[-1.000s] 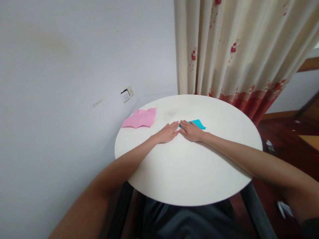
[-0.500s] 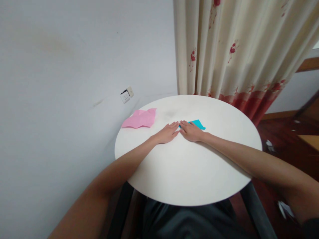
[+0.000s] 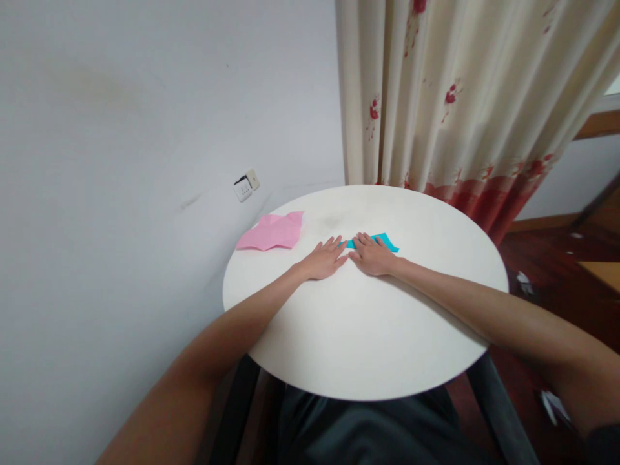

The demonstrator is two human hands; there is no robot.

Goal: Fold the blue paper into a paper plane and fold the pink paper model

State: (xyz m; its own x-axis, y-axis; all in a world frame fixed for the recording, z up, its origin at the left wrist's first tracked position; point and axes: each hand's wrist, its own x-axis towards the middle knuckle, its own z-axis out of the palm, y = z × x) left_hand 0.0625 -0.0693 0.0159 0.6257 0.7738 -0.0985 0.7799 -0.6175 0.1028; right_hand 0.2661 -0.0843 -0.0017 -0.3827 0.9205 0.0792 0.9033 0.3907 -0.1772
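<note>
The small folded sheet (image 3: 387,244) is showing bright blue, and the bigger sheet (image 3: 274,232) is showing soft, plain pink. Under them, the counter (image 3: 372,336) is looking white, with a faint grey smudge (image 3: 333,220) marking it. The wall (image 3: 121,129) is looking pale grey. Red flowers are dotting the cream curtain (image 3: 489,110), and a red band (image 3: 504,200) is running along its bottom. The socket (image 3: 243,189) is showing white, the floor (image 3: 557,258) is looking dark reddish brown, and the trousers (image 3: 368,429) are looking very dark.

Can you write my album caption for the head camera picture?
Right hand flat on turquoise paper, left hand flat at its end, pink paper farther left on the white table.
</note>
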